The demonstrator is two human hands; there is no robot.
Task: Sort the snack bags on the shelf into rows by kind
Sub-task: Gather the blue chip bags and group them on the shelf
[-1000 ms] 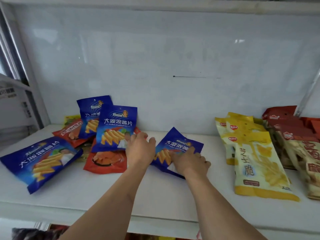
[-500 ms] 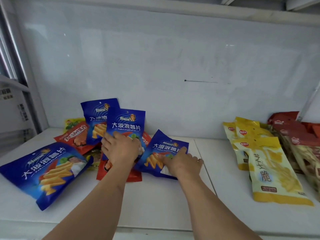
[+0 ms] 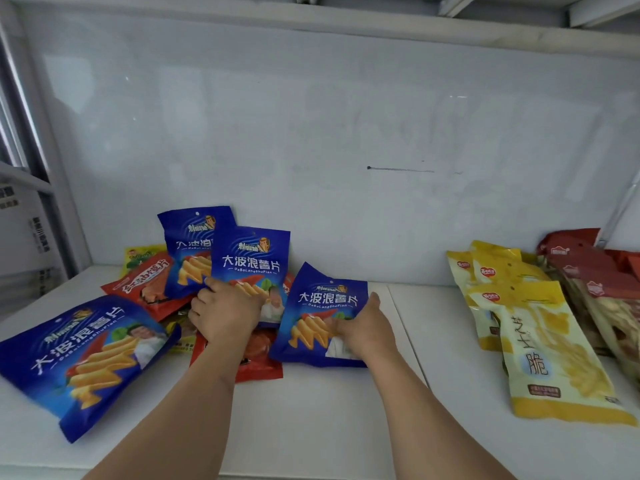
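Several blue chip bags lie on the white shelf (image 3: 311,420). My left hand (image 3: 225,311) grips the lower edge of the middle blue bag (image 3: 251,261), which leans upright over red bags (image 3: 258,358). My right hand (image 3: 363,329) holds the right blue bag (image 3: 323,315) by its lower right corner, tilted up off the shelf. Another blue bag (image 3: 194,251) stands behind by the back wall. A larger blue bag (image 3: 83,355) lies flat at the left front. A red bag (image 3: 145,284) and a yellow-green bag (image 3: 138,254) sit behind the pile.
Yellow bags (image 3: 547,348) lie overlapped in a row on the right part of the shelf, with dark red bags (image 3: 595,271) beside them at the far right. A white back wall (image 3: 346,150) closes the shelf. A grey frame post (image 3: 31,140) stands at the left.
Both hands have moved left with their blue bags. The right blue bag has turned from tilted to nearly straight and now sits close beside the middle one.
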